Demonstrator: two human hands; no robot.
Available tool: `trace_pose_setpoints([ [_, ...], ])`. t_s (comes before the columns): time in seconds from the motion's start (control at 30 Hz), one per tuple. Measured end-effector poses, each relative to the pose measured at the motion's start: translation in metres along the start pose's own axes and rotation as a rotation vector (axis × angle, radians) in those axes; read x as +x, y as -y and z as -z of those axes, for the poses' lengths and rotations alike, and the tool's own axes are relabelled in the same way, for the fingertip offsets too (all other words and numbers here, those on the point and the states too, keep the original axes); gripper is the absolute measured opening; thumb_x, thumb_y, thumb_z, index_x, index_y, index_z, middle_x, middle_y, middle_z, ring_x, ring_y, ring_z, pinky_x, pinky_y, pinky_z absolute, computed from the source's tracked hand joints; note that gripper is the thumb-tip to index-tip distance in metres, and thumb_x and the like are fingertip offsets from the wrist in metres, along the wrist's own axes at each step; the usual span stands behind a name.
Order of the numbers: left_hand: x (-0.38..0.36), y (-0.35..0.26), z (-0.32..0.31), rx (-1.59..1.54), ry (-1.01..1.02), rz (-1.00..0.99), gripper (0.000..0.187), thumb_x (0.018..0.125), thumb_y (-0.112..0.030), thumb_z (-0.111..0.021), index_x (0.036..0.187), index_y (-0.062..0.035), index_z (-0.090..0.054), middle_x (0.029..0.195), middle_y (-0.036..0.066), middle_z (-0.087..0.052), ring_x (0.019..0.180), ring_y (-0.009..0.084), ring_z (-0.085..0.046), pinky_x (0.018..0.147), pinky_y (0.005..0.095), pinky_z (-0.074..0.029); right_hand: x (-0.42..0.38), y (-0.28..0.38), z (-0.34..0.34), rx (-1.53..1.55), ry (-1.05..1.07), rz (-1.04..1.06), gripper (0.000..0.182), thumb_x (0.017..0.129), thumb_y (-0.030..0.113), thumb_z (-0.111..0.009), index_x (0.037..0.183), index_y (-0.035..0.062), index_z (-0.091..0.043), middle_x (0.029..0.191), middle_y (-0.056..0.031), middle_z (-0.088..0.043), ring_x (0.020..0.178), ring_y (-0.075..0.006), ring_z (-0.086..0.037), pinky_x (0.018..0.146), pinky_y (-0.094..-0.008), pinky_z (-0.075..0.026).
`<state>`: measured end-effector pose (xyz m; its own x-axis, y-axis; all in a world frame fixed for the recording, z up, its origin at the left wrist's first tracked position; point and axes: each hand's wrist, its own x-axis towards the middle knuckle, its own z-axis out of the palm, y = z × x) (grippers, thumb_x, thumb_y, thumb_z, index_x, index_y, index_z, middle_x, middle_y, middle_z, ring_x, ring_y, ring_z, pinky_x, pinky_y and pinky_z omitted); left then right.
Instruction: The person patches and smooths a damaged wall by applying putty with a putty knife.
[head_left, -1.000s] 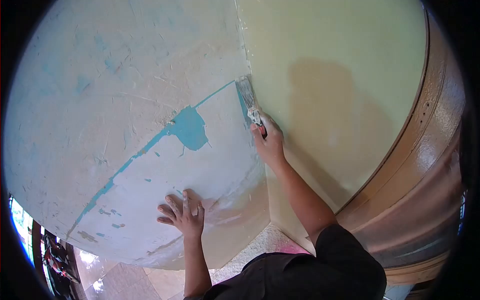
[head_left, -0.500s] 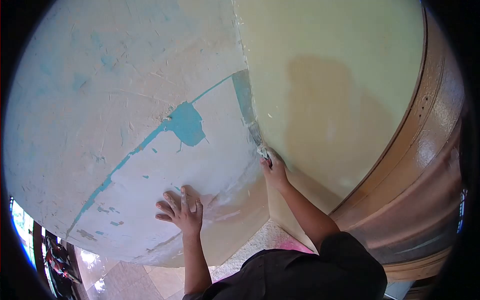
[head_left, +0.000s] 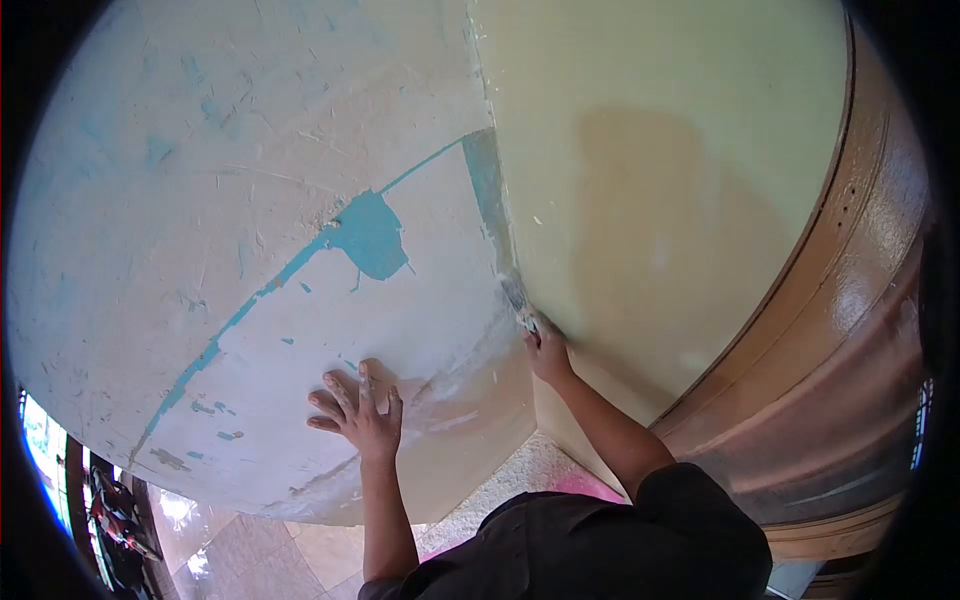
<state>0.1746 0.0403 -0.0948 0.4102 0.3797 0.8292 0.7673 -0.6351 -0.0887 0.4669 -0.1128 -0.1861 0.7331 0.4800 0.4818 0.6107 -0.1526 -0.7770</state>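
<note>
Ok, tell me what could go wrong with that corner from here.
The putty knife sits tight in the corner, so its blade might nick the pale green wall. The right hand is close beside that wall and could graze its knuckles. The left hand's coated fingers may smudge the patchy wall.

- Room interior; home or shop, cannot tell
- Left of the wall corner (head_left: 507,232): patchy wall (head_left: 250,230)
- Right of it: pale green wall (head_left: 690,60)
- Below-left of it: tiled floor (head_left: 258,565)

the scratched wall (head_left: 150,260) at ten o'clock is looking rough, the green wall (head_left: 700,60) at one o'clock smoother; the floor (head_left: 240,560) at seven o'clock is gleaming glossily.
</note>
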Motion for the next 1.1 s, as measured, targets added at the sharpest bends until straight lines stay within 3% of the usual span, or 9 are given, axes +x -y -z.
trace_pose_setpoints([
  [0.3,0.000,-0.001,0.002,-0.020,0.023,0.013,0.072,0.079,-0.050,-0.066,0.144,-0.0264,-0.044,0.159,0.019,-0.006,0.142,0.0502,0.012,0.103,0.0698,0.015,-0.034,-0.052,-0.021,0.025,-0.004,0.050,0.033,0.093,0.021,-0.055,0.121,0.0043,-0.055,0.082,-0.0183,-0.062,0.073,-0.0322,-0.060,0.069,-0.0407,-0.048],
  [0.4,-0.001,-0.001,0.001,-0.027,0.037,0.020,0.072,0.079,-0.049,-0.066,0.144,-0.0267,-0.044,0.159,0.019,-0.005,0.142,0.0497,0.012,0.103,0.0697,0.014,-0.032,-0.048,-0.020,0.018,0.068,-0.106,0.033,0.092,0.021,-0.055,0.121,0.0041,-0.055,0.085,-0.0197,-0.063,0.074,-0.0336,-0.061,0.070,-0.0421,-0.049],
  [0.5,0.000,-0.001,0.000,-0.014,0.007,0.008,0.073,0.078,-0.049,-0.067,0.144,-0.0268,-0.044,0.159,0.019,-0.005,0.142,0.0493,0.012,0.103,0.0700,0.014,-0.001,-0.023,-0.011,-0.048,-0.041,0.100,0.035,0.092,0.021,-0.056,0.123,0.0039,-0.054,0.084,-0.0198,-0.063,0.072,-0.0345,-0.061,0.069,-0.0425,-0.049],
  [0.57,-0.001,-0.001,-0.001,-0.010,0.007,0.010,0.073,0.078,-0.049,-0.067,0.144,-0.0267,-0.044,0.159,0.019,-0.005,0.142,0.0494,0.012,0.103,0.0699,0.014,0.012,0.009,0.006,-0.044,0.073,-0.110,0.036,0.092,0.020,-0.056,0.123,0.0022,-0.054,0.085,-0.0205,-0.062,0.076,-0.0365,-0.062,0.071,-0.0426,-0.049],
  [0.7,-0.001,-0.001,0.001,-0.051,0.024,0.026,0.072,0.080,-0.050,-0.065,0.145,-0.0313,-0.040,0.160,0.017,-0.002,0.143,0.0476,0.015,0.102,0.0680,0.019,-0.010,-0.013,0.003,-0.069,0.090,-0.144,0.039,0.092,0.020,-0.055,0.127,0.0019,-0.053,0.085,-0.0220,-0.062,0.077,-0.0376,-0.061,0.072,-0.0424,-0.049],
  [0.77,-0.002,0.000,0.001,-0.056,0.023,0.025,0.072,0.080,-0.050,-0.065,0.145,-0.0312,-0.040,0.160,0.017,-0.002,0.142,0.0478,0.015,0.102,0.0680,0.019,-0.032,-0.036,-0.010,0.014,0.025,0.063,0.043,0.090,0.018,-0.056,0.129,0.0003,-0.050,0.091,-0.0267,-0.063,0.084,-0.0405,-0.063,0.073,-0.0454,-0.049],
  [0.83,0.000,-0.001,0.000,-0.063,0.016,0.030,0.072,0.080,-0.050,-0.065,0.145,-0.0311,-0.040,0.160,0.017,-0.002,0.142,0.0479,0.014,0.102,0.0680,0.019,-0.035,-0.033,-0.013,0.029,0.051,0.001,0.043,0.090,0.017,-0.056,0.129,-0.0002,-0.050,0.092,-0.0269,-0.063,0.085,-0.0416,-0.063,0.075,-0.0451,-0.050],
  [0.9,-0.001,-0.001,0.001,-0.049,0.021,0.024,0.072,0.080,-0.050,-0.065,0.145,-0.0313,-0.040,0.160,0.017,-0.003,0.142,0.0485,0.014,0.103,0.0678,0.019,-0.027,-0.028,-0.019,0.050,-0.039,0.034,0.035,0.093,0.019,-0.055,0.123,0.0007,-0.053,0.080,-0.0217,-0.061,0.070,-0.0358,-0.060,0.066,-0.0414,-0.048],
  [1.1,0.000,-0.002,-0.001,0.003,0.008,0.009,0.075,0.078,-0.050,-0.067,0.145,-0.0259,-0.042,0.159,0.020,-0.004,0.142,0.0499,0.013,0.103,0.0695,0.015,0.002,0.013,-0.001,0.041,-0.122,0.078,0.034,0.096,0.024,-0.052,0.122,0.0030,-0.053,0.070,-0.0163,-0.058,0.062,-0.0306,-0.058,0.061,-0.0403,-0.046],
])
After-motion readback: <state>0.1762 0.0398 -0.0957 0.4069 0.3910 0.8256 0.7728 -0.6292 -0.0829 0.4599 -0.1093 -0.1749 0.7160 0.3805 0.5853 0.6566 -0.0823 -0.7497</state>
